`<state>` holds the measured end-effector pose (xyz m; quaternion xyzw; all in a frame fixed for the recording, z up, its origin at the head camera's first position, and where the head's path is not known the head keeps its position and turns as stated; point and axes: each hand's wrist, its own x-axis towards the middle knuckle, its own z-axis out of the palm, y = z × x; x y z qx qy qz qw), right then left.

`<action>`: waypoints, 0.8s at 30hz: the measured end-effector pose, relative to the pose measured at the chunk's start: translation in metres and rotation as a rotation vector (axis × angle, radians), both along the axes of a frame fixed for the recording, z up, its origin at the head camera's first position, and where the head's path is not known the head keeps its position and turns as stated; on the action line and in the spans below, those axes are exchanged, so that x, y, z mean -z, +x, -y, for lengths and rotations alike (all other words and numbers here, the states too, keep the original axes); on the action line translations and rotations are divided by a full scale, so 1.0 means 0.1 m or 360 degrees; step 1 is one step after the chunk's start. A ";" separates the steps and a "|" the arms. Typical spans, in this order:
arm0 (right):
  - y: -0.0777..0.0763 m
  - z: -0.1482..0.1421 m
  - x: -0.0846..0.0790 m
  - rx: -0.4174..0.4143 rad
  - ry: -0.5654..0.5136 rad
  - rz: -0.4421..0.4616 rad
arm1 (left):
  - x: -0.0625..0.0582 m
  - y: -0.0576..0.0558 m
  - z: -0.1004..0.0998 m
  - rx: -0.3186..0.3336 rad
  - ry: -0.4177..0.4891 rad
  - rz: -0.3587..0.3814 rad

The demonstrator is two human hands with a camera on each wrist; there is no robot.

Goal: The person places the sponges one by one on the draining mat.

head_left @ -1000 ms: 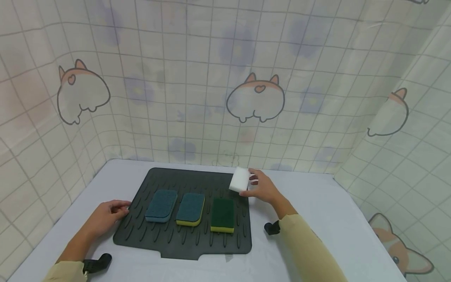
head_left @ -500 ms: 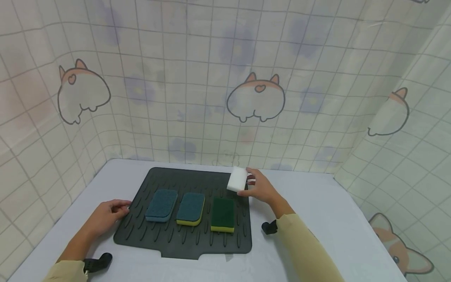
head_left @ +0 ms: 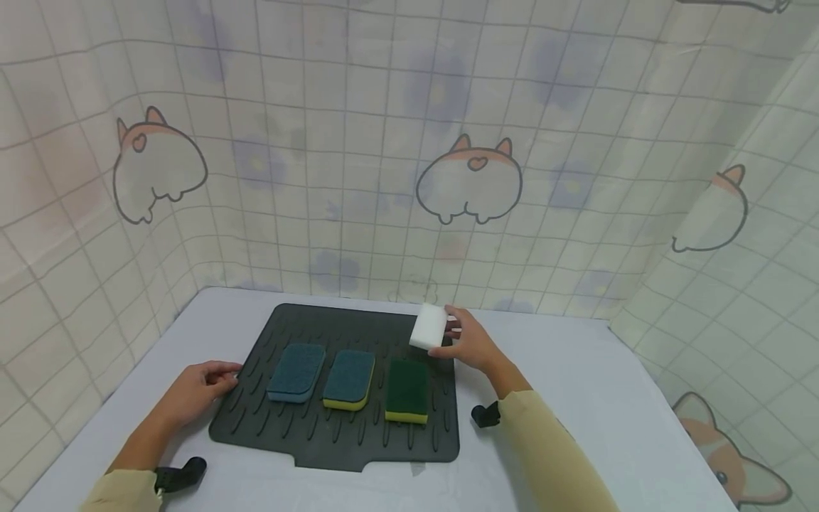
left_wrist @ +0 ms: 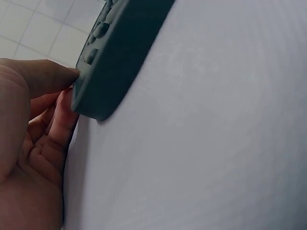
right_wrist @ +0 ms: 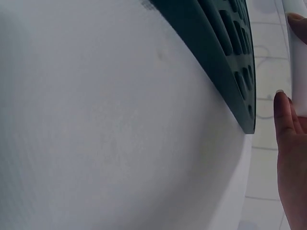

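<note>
In the head view a dark grey ribbed mat [head_left: 345, 444] lies on the white table. At its back right corner my right hand [head_left: 472, 347] grips a white block-shaped sponge [head_left: 429, 326] between thumb and fingers, tilted over the mat. The right wrist view catches part of that sponge [right_wrist: 298, 72] at its right edge. At the mat's left edge is my left hand [head_left: 193, 390]; in the left wrist view its thumb and fingers pinch the mat's rim [left_wrist: 120, 62]. Three scouring sponges sit in a row: a blue one [head_left: 297, 371], a blue-and-yellow one [head_left: 349, 378] and a green-and-yellow one [head_left: 407, 390].
A tiled-pattern curtain [head_left: 358, 213] with corgi drawings hangs behind and along both sides of the table [head_left: 563, 384]. Black wrist cameras stick out below each hand, the left one [head_left: 180, 475] and the right one [head_left: 485, 414].
My right hand has shifted slightly left with the white sponge, farther over the mat. The head view has turned a little. My left hand and the other sponges keep their places.
</note>
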<state>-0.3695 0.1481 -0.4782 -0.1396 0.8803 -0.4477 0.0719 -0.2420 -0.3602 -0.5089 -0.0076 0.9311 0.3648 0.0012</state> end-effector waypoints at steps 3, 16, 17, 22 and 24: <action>0.00 0.02 0.02 0.0000 -0.0027 0.0000 | -0.01 0.01 -0.01 0.0005 -0.0007 -0.0011; -0.04 0.06 0.07 0.0062 -0.0118 0.0065 | -0.02 0.02 -0.02 -0.0005 0.0026 0.0008; -0.04 0.06 0.07 0.0060 -0.0125 0.0069 | -0.02 0.02 -0.02 -0.0005 0.0027 0.0010; -0.06 0.07 0.07 0.0024 -0.0169 0.0100 | -0.02 0.02 -0.02 -0.0012 0.0021 0.0013; -0.07 0.07 0.08 -0.0002 -0.0193 0.0123 | -0.03 0.02 -0.02 -0.0009 0.0017 0.0014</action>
